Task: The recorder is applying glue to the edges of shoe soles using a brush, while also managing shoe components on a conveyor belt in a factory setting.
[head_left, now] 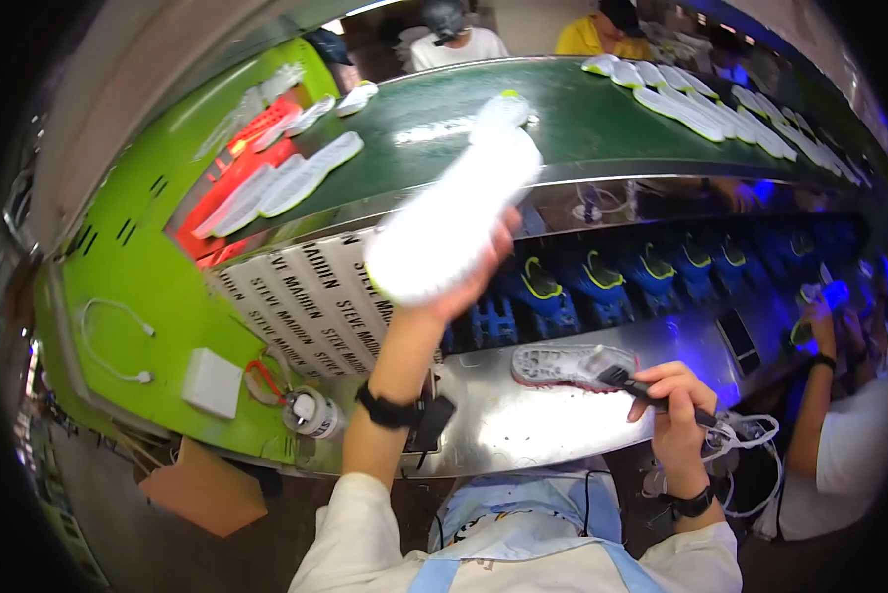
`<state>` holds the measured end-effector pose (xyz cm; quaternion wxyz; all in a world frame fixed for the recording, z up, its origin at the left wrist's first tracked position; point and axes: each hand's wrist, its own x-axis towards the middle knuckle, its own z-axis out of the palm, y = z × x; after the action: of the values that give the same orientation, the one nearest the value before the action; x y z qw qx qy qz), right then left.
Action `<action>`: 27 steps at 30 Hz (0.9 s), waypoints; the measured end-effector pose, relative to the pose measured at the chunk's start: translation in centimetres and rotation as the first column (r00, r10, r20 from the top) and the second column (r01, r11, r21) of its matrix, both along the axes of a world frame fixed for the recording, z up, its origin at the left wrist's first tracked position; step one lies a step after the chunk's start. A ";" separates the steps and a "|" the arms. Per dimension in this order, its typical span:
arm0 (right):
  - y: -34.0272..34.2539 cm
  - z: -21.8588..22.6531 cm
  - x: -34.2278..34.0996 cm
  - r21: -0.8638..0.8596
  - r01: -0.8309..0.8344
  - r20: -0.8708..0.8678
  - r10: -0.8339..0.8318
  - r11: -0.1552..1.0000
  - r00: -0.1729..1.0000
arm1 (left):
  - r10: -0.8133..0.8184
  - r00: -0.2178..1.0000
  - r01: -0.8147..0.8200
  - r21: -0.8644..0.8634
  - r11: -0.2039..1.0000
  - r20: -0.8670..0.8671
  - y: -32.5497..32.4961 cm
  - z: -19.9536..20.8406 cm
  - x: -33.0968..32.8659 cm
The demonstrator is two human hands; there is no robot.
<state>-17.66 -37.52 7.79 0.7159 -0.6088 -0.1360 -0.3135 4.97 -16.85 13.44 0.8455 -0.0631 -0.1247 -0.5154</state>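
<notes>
My left hand [469,282] is raised over the work bench and grips a white shoe sole [454,212], blurred, its far end over the green conveyor belt [563,128]. My right hand [669,390] holds a black-handled brush [634,385] whose tip rests on another sole [568,366] lying tread-up on the shiny metal shelf [523,425]. That sole is grey-white with a red edge.
White soles lie in rows on the belt at the left [296,178] and far right [701,104]. Blue shoes with yellow-green collars [602,282] line the lower tier. A small jar [313,412], white box [212,382] and cable [108,336] sit on the green surface. Another person [844,415] works at my right.
</notes>
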 end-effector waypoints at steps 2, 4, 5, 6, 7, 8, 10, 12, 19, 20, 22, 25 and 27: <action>-0.1 -0.3 0.5 -0.007 0.080 0.012 -0.080 0.997 0.997 | 0.574 0.786 -0.617 0.222 0.755 0.231 0.1 1.6 2.7; 0.1 -1.0 0.9 0.041 0.011 -0.006 -0.011 0.999 1.000 | 0.461 0.661 -0.687 0.232 0.688 0.592 -1.6 2.8 4.6; 0.3 -1.2 1.1 0.118 0.007 -0.102 0.006 0.993 0.995 | 0.397 0.406 -0.875 0.225 0.429 0.823 -2.8 3.8 6.0; 0.5 -1.4 1.1 0.168 -0.005 -0.138 0.029 0.986 0.990 | 0.251 0.111 -0.970 0.050 0.239 0.962 -4.0 5.2 7.9; 0.7 -1.7 1.1 0.208 0.004 -0.156 0.030 0.978 0.987 | -0.118 0.020 -0.972 -0.008 -0.235 0.993 -5.1 6.3 9.8; 0.9 -1.8 1.1 0.238 0.013 -0.182 0.032 0.971 0.983 | -0.433 -0.041 -0.776 -0.302 -0.553 0.900 -5.9 7.5 11.8; 1.3 -1.9 0.9 0.288 -0.015 -0.141 0.057 0.958 0.988 | -0.642 0.185 -0.847 -0.210 -0.488 0.744 -6.3 7.9 15.2; 1.2 -1.8 0.6 0.279 0.005 -0.133 0.034 0.960 0.990 | -0.731 0.165 -0.934 -0.132 -0.331 0.662 -6.8 8.2 17.4; -1.0 -2.1 -0.1 0.378 -0.059 -0.027 0.075 0.924 0.997 | 0.266 0.093 -0.992 0.066 0.109 0.959 -2.6 3.0 6.5; -0.9 -2.2 -0.1 0.359 -0.164 0.076 0.146 0.919 0.986 | 0.320 0.103 -0.964 0.015 0.266 0.942 -1.1 1.3 3.1; -0.2 -2.7 0.4 0.294 -0.228 0.132 0.196 0.928 0.972 | 0.282 0.235 -0.921 0.121 0.370 0.930 0.9 -2.2 -3.3; 2.6 -4.3 1.5 0.319 -0.158 -0.131 0.209 0.935 0.969 | 0.223 0.430 -0.878 0.347 0.330 0.875 1.2 -9.1 -11.7; 4.9 -6.0 2.5 0.589 -0.020 -0.408 0.319 0.808 0.856 | 0.282 0.528 -0.834 0.428 0.348 0.801 1.4 -13.3 -15.1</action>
<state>-15.14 -32.61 1.79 0.8997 -0.4126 0.0925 -0.1079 -10.17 -15.42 0.11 0.8183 0.5302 -0.1606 -0.1533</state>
